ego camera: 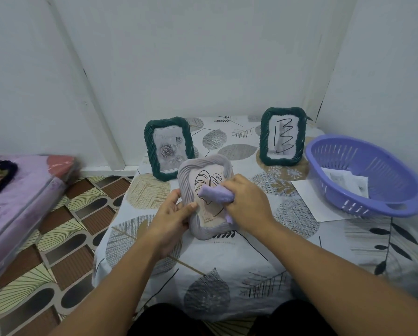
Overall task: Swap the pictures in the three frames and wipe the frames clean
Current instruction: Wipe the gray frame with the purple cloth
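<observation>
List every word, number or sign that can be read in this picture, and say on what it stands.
None can be read.
Faint writing atop the rose picture in the left dark green twisted frame: too blurred.
Small print under the leaf drawing in the lilac frame: too small.
Papers in the purple plastic basket: blurred marks.

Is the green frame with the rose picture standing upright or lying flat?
Upright. The green rose frame stands on its lower edge on the table, its picture facing forward.
</observation>
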Motion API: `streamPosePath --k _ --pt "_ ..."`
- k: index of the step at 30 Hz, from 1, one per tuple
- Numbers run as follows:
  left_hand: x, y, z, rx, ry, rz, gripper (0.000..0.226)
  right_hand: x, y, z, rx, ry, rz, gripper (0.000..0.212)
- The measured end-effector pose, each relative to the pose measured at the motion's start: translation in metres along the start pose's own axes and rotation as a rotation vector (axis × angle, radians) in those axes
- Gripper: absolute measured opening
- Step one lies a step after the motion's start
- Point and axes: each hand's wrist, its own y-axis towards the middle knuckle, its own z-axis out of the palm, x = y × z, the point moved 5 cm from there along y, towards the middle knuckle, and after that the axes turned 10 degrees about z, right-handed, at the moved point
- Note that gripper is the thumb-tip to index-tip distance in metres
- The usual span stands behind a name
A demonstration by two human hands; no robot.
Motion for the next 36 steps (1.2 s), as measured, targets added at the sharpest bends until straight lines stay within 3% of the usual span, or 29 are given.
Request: streamPosePath --k 6,12,16,21,25,30,36 --pt "0.000 0.000 0.000 -0.009 -0.012 -0.009 0.037 -0.009 0.014 -0.009 -0.027 0.032 0.089 0.016" --pt "-0.001 -0.001 0.001 -0.007 -0.010 -0.004 0.037 -0.002 0.002 0.001 0.037 -0.007 -0.004 0.031" --pt "-0.002 -0.002 0.004 -0.007 -0.019 -0.001 0.037 -0.006 0.008 -0.003 -0.026 0.011 0.042 0.027" --pt "-0.003 -0.002 0.003 -0.007 -0.018 -0.011 0.036 0.001 -0.001 0.005 0.038 -0.022 -0.039 0.031" --pt "-0.003 -0.002 0.004 -0.018 -0.038 -0.003 0.035 -0.009 0.012 -0.007 -0.054 0.007 0.077 0.029" --pt "-0.003 -0.002 0.004 -0.004 -0.027 -0.003 0.037 0.003 -0.002 0.006 0.051 -0.034 -0.057 0.034" --pt "-0.002 -0.001 0.003 -0.010 -0.040 -0.005 0.038 -0.003 0.005 -0.003 -0.044 0.012 0.044 0.031"
